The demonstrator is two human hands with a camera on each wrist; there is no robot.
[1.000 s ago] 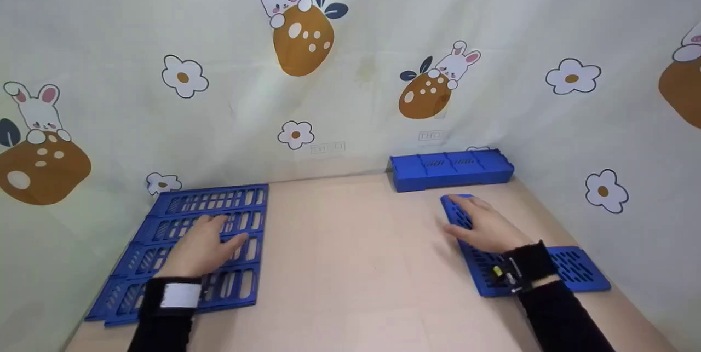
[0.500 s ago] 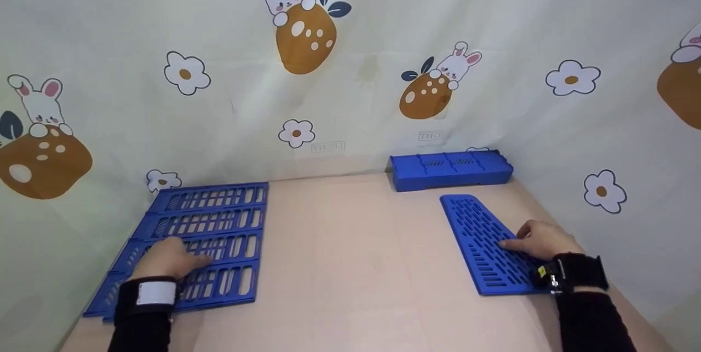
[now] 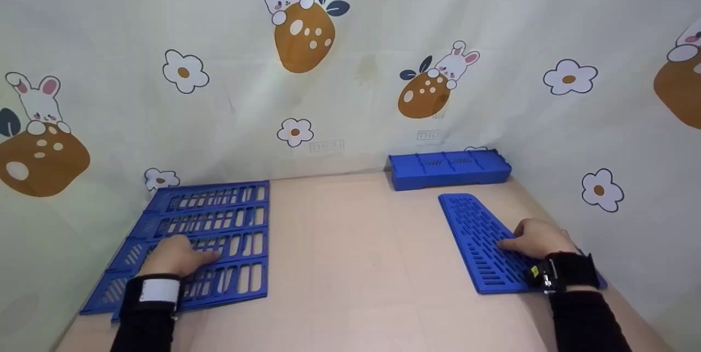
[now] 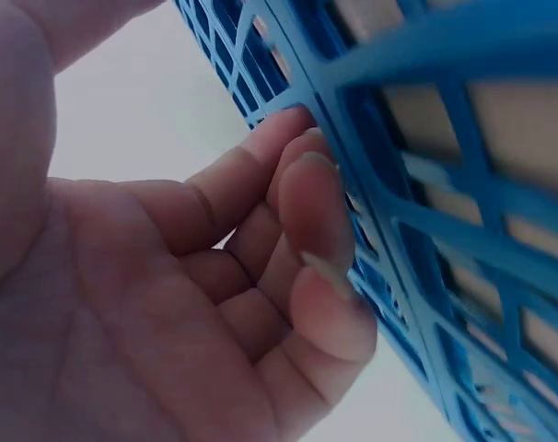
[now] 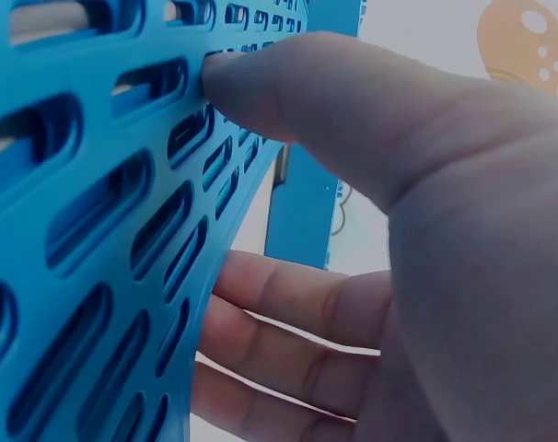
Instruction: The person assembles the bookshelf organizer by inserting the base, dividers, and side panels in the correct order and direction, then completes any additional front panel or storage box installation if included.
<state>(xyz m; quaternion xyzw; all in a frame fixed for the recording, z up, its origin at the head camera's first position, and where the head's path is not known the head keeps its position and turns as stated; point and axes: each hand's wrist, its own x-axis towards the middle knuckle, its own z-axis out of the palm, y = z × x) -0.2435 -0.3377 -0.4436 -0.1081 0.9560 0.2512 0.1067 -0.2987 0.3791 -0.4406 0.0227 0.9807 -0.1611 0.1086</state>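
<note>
On the left of the table, a blue sheet of long slotted plastic sections (image 3: 253,249) lies flat, its lower left corner offset over another blue layer. My left hand (image 3: 171,256) is on it; in the left wrist view its curled fingertips (image 4: 318,207) bear against the lattice and the thumb runs toward it. At right lies a blue tapered slotted panel (image 3: 475,242). My right hand (image 3: 539,240) grips its slanted right edge, with the thumb (image 5: 251,92) on the slotted face and the other fingers (image 5: 288,295) at the edge, tips hidden behind it.
A long blue box-shaped piece (image 3: 449,169) stands at the back right against the curtain (image 3: 361,67), which is printed with rabbits and flowers. Part of another blue piece (image 3: 601,280) shows beside the right wrist. Bare tabletop (image 3: 350,253) lies between the hands.
Both hands moved: the left came back toward the near left, the right shifted right to the tapered panel's slanted edge. The left sheet's near sections slid slightly right, their ends lining up.
</note>
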